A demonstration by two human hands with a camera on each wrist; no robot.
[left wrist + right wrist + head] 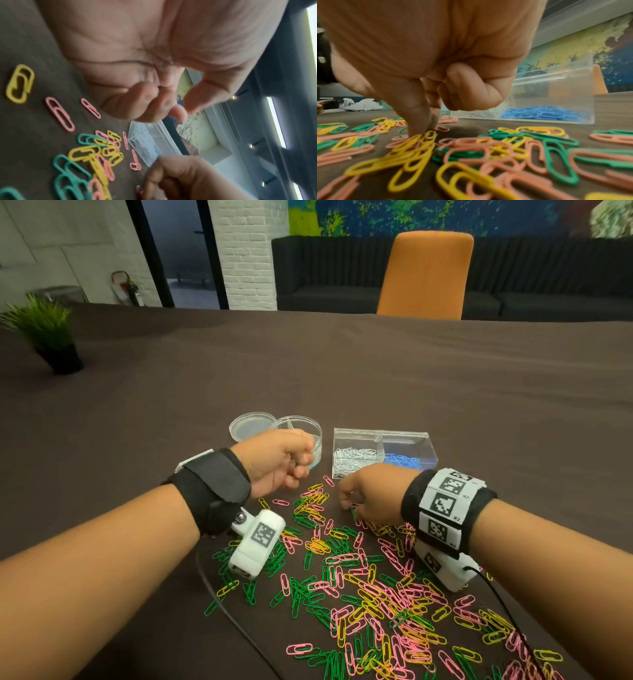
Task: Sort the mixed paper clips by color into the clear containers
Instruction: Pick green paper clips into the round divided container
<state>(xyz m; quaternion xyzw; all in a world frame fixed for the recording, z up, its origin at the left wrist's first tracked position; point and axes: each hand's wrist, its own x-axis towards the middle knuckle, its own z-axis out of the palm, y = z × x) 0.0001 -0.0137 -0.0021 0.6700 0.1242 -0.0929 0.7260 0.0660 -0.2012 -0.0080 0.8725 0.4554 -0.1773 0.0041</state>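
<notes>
Two hands: left hand (pixel 274 460), right hand (pixel 371 496). One rectangular box (pixel 383 436) with two compartments. One round dish (pixel 310 428); one lid (pixel 251 426). Loose clips (pixel 359 583) in three colours (green, yellow, pink): too many to count. One chair (pixel 424 275). One plant (pixel 44 330).
</notes>
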